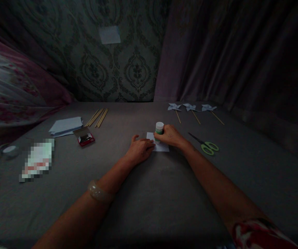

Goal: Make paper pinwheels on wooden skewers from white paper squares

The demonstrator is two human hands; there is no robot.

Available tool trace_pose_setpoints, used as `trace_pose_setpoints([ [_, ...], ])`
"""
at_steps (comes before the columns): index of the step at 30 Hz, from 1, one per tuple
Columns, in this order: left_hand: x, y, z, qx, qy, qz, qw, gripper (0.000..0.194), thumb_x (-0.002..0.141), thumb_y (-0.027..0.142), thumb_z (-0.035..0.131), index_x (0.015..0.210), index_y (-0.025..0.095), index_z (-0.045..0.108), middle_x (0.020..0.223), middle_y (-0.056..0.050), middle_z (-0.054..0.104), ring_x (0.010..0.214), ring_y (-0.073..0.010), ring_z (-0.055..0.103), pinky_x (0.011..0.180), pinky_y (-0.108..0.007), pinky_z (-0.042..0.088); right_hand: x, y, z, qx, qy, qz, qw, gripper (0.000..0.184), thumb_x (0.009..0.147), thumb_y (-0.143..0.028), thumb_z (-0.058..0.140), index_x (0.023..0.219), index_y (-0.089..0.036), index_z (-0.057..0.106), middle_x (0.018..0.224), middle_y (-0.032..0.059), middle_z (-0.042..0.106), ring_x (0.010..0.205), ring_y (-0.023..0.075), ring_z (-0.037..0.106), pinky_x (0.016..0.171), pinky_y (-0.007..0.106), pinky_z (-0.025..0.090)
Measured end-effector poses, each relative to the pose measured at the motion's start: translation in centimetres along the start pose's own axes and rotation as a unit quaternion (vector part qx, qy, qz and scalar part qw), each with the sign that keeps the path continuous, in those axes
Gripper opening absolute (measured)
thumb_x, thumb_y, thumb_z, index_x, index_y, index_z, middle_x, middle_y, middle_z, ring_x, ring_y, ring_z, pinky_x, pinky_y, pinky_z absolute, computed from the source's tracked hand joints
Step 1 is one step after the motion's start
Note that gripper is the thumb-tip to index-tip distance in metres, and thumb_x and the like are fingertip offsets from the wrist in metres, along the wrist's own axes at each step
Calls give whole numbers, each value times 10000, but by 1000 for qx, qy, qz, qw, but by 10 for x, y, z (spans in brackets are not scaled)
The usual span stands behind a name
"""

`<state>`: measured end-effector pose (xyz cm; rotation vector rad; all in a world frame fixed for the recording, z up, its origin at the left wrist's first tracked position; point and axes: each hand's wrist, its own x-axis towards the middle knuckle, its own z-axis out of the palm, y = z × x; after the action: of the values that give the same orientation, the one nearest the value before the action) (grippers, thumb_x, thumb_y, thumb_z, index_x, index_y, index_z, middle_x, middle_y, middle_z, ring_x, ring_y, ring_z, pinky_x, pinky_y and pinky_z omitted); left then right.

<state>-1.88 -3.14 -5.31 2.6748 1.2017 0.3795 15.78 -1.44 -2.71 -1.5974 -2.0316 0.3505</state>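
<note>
Head view: right hand (pixel 171 136) grips smooth cylindrical glue stick (pixel 159 128) on paper (pixel 161 147).

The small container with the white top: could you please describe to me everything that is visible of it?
The container is a short cylinder, plastic by its look, with a wide white top end and a green band below. It is held about upright over the white paper, in the right hand, whose fingers cover part of its side. The left hand is beside it. The dim picture does not show whether its lower end is open.
</note>
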Motion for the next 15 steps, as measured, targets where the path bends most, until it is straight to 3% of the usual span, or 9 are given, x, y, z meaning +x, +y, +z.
trace_pose_setpoints([
  [6,-1,-2,3,6,12,14,1000,263,915,274,465,1045,289,693,1259,-57,642,1164,-243,576,1072,-570,202,-2,2,-2,10,29,14,999,205,748,-333,571,658,-155,619,617,21,583,652,149,584,569,229,343],
  [10,-1,-3,5,4,23,14,1000,265,919,286,462,1047,283,694,1260,-64,640,1143,-247,588,1046,-558,239,-2,2,-1,15,-4,-1,1000,216,740,-334,571,618,-158,602,582,8,557,630,144,575,558,225,337],
  [15,-1,-3,4,5,16,15,1000,254,914,283,476,1033,288,700,1243,-65,652,1156,-242,578,1051,-546,233,1,1,1,11,28,3,1000,201,750,-329,561,669,-155,623,620,14,586,643,141,573,574,225,348],
])
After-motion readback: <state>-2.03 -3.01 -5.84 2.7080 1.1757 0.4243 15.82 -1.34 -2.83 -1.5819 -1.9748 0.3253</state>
